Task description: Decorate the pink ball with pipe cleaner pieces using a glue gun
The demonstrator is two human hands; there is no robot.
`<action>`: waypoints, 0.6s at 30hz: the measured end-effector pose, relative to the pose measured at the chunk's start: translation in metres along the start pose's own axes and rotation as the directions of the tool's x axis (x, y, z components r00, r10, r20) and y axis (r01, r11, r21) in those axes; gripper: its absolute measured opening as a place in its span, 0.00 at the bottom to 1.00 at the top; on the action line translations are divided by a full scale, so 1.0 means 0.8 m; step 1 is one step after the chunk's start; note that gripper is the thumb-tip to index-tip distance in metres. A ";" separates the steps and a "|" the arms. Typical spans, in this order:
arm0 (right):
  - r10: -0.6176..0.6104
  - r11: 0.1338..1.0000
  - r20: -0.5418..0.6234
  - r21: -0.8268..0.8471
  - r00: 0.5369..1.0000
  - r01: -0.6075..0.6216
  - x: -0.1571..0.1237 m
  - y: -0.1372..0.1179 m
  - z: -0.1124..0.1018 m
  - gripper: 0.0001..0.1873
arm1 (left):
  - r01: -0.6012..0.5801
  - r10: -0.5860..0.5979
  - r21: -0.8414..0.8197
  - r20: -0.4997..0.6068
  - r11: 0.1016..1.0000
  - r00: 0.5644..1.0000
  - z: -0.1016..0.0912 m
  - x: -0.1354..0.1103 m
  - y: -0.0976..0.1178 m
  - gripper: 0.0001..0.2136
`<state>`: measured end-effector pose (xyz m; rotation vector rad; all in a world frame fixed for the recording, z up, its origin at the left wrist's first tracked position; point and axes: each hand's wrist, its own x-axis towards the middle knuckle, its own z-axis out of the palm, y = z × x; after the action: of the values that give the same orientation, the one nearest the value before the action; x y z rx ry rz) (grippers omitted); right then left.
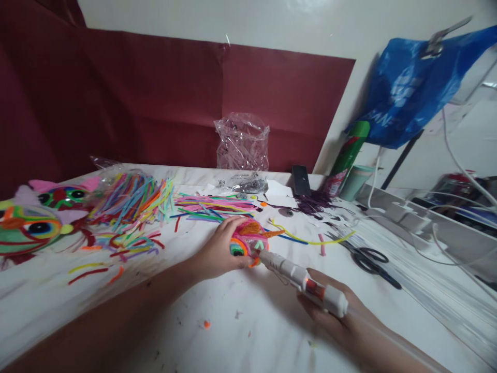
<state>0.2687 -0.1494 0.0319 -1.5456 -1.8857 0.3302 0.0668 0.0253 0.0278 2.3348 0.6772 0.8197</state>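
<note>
My left hand [223, 246] is wrapped round the left side of a small, colourful craft figure [248, 239], covered in bright pipe cleaners with an orange pointed piece sticking out to the right. In my right hand [330, 300] is a white hot glue gun [289, 269] with a small orange light glowing on its body. Its nozzle points at the figure's front, at or very close to the surface; whether it touches I cannot tell. Yellow and blue pipe cleaners [310, 241] lie just beyond the figure.
Bundled pipe cleaners [128, 199] and two finished-looking craft figures [34, 228] occupy the left. Scissors [370, 261], white glue sticks [438, 290], a power strip [411, 217] and cables are at right. At the back are a phone [300, 180], purple strands [314, 203] and a clear plastic bag [243, 142].
</note>
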 end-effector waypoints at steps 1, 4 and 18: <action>-0.004 1.000 -0.011 -0.004 1.000 0.004 0.000 0.000 0.000 0.08 | -0.003 0.003 -0.003 0.002 1.000 1.000 0.000 0.000 -0.001 0.38; -0.001 1.000 -0.003 -0.001 1.000 0.001 0.001 0.000 0.001 0.07 | -0.005 0.005 -0.002 0.002 1.000 1.000 0.001 0.000 -0.001 0.38; 0.011 0.999 -0.008 -0.035 1.000 -0.011 -0.001 -0.005 0.000 0.08 | 0.018 -0.018 0.014 0.007 1.000 1.000 0.000 -0.001 0.003 0.37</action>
<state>0.2655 -0.1510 0.0336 -1.5784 -1.8874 0.2969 0.0669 0.0233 0.0294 2.3395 0.7013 0.8006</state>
